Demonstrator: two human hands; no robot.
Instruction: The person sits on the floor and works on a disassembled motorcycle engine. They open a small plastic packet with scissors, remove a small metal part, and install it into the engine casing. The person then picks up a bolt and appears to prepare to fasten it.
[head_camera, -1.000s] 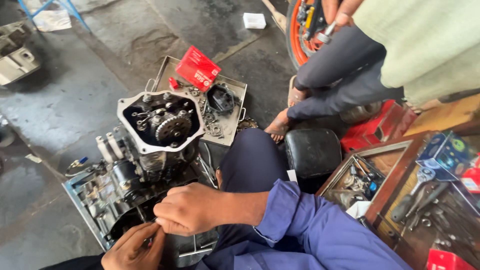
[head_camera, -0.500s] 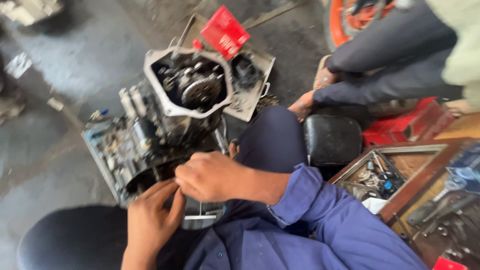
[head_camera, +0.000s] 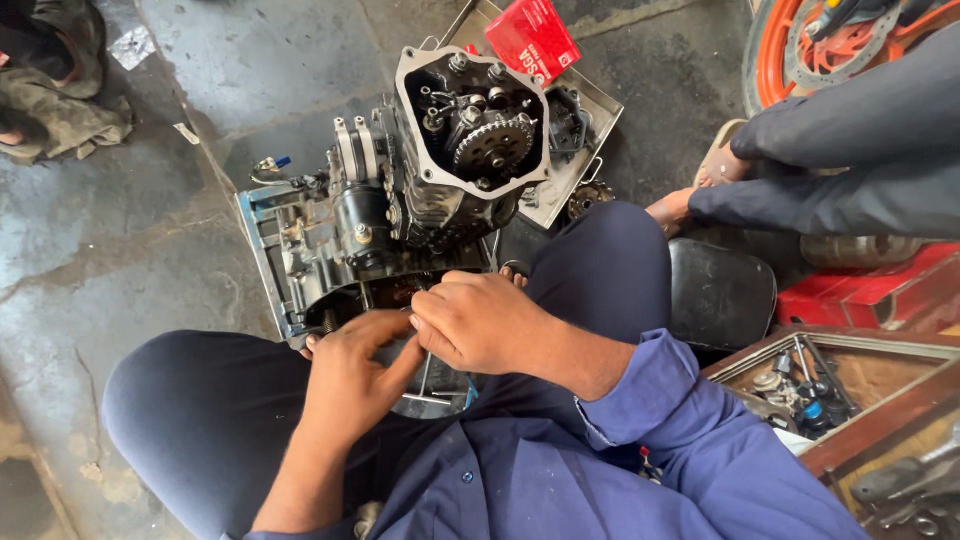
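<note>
Motorcycle repair workshop: stripped engine (head_camera: 440, 170), parts tray (head_camera: 590, 130), stained concrete floor (head_camera: 120, 250).

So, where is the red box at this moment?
In the head view, the red box lies at the top centre, on the metal tray just behind the engine.

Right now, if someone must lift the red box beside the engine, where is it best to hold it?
Probably by its two long edges, from above: the red box lies flat and tilted on the metal tray, its top face clear, the engine close on its left.
</note>
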